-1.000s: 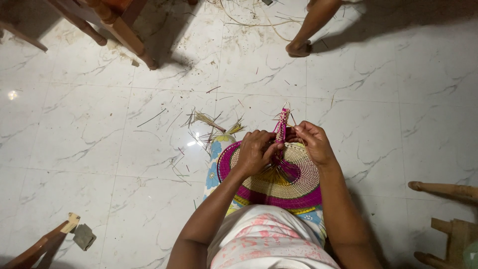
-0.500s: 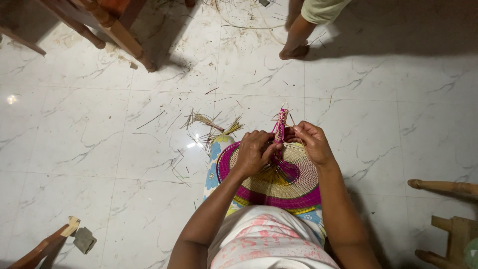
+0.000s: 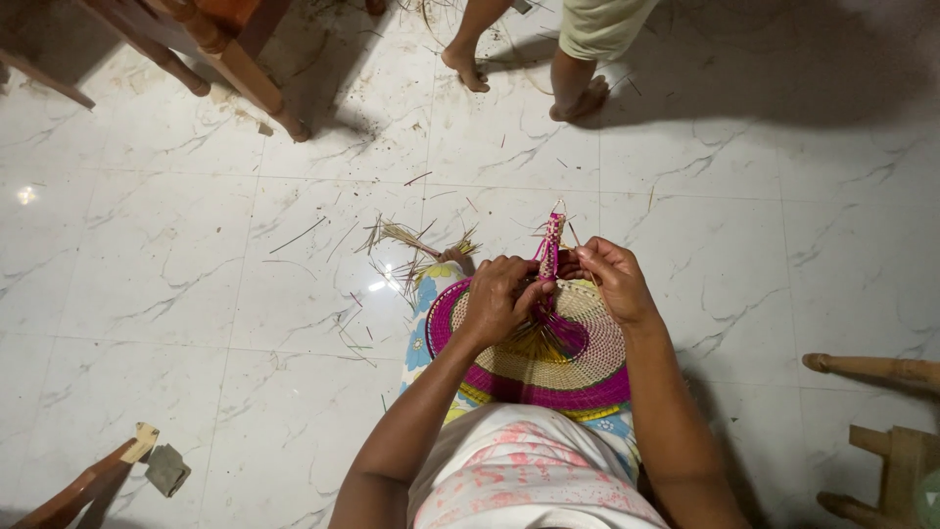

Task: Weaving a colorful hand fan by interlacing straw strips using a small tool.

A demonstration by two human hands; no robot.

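Woven fan (image 3: 578, 367) unmoved; both hands' fingers still clamped on handle (image 3: 549, 247); bystander's feet (image 3: 519, 83) stepped closer.

one head-worn view looks steeply down, close over lap and floor (image 3: 196, 294).

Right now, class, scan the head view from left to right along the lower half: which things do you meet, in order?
Wooden piece with a grey pad → loose straw strands → left hand → pink woven handle → right hand → wooden stool legs.
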